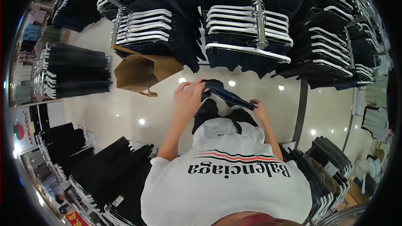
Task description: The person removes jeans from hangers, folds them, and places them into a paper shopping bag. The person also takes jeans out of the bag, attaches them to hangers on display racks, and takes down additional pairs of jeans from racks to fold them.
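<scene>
Stretched between my hands is a dark blue pair of jeans (228, 95), seen edge-on from above as a narrow band in front of my waist. My left hand (190, 97) grips its left end, fingers closed over the top edge. At the lower right end, my right hand (260, 110) pinches the cloth between thumb and fingers. The rest of the garment hangs out of sight below the band. No hanger shows on it.
Ahead, white hangers (249, 29) with dark trousers hang on a metal rail arm (260, 16). A brown paper bag (146, 73) hangs at the front left rack. More trouser racks (77, 69) stand left, right and behind me. Pale tiled floor (276, 75) lies below.
</scene>
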### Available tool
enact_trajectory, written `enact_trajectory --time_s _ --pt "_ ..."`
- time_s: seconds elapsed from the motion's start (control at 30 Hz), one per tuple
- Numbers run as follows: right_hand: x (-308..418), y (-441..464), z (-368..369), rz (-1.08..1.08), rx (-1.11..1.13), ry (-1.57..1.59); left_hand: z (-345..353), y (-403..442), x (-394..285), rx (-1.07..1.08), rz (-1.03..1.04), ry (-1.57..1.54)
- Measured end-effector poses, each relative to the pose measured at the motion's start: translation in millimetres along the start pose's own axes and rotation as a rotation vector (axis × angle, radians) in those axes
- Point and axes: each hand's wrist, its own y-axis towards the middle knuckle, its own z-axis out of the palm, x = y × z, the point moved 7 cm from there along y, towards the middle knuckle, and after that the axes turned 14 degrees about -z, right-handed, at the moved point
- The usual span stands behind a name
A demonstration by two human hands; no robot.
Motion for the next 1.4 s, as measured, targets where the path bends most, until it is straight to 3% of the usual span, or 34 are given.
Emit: enact_trajectory --time_s 0.03,0.1,0.17,0.23,0.37,0.53,0.6,0.73,0.77,0.83,0.87,1.03,1.1,1.17,1.23,1.3,1.33,1.37,1.4 --pt "13.2 0.1 -19.5 0.013 -0.001 -0.017 0.4 -1.1 15.7 0.004 -0.001 -0.020" --pt "12.4 -11.1 -55.1 0.563 0.023 0.295 18.6 -5.6 45.6 0.266 -0.007 -0.108" --pt "18.7 -1.6 -96.4 0.391 -0.087 0.339 40.8 -14.6 76.4 0.343 -0.034 -0.131" --pt "34.8 8.9 -127.9 0.375 -0.185 0.387 65.3 -17.3 98.0 0.538 -0.151 -0.214" --pt "62.0 25.4 -179.5 0.355 -0.376 0.502 90.3 -4.4 112.6 0.567 -0.119 -0.574" --pt "86.1 30.7 -210.5 0.357 -0.422 0.654 124.9 19.1 126.0 0.557 -0.209 -0.865" --pt "80.2 33.0 -214.1 0.342 -0.415 0.702 134.2 31.5 124.2 0.581 -0.369 -1.093" --pt "21.3 21.6 -230.0 0.336 -0.602 0.671 147.8 53.9 101.2 0.553 -0.329 -1.217" --pt "3.1 6.9 -229.6 0.354 -0.653 0.644 148.0 60.0 96.6 0.569 -0.322 -1.214" --pt "17.3 1.5 -217.8 0.364 -0.784 0.628 129.8 67.5 74.5 0.447 0.001 -0.864" --pt "7.6 -4.3 -213.3 0.393 -0.844 0.659 134.0 65.6 73.4 0.424 0.062 -0.827" --pt "-24.3 -43.8 -196.5 0.491 -1.091 0.861 117.2 33.9 48.4 0.587 0.193 -0.471" --pt "-6.1 -59.1 -198.0 0.548 -1.076 0.560 106.1 16.2 41.6 0.452 0.379 -0.477" --pt "27.3 -45.6 -196.8 0.597 -0.816 -0.152 121.5 12.9 53.5 0.521 0.288 -0.529" --pt "158.9 39.8 -160.2 0.046 -0.790 -0.504 138.0 16.9 72.0 0.583 0.088 -0.624" --pt "259.8 108.8 -103.9 -0.092 -0.529 -0.350 146.0 24.2 83.3 0.523 0.027 -0.603" --pt "308.1 136.8 -79.5 -0.508 -0.386 -0.468 154.7 26.2 90.6 0.512 -0.060 -0.705" --pt "349.4 161.6 -66.0 -0.712 -0.323 -0.543 160.3 29.1 94.9 0.501 -0.147 -0.811" --pt "360.3 186.5 -57.5 -0.748 -0.289 -0.496 161.4 32.5 94.7 0.496 -0.200 -0.847"
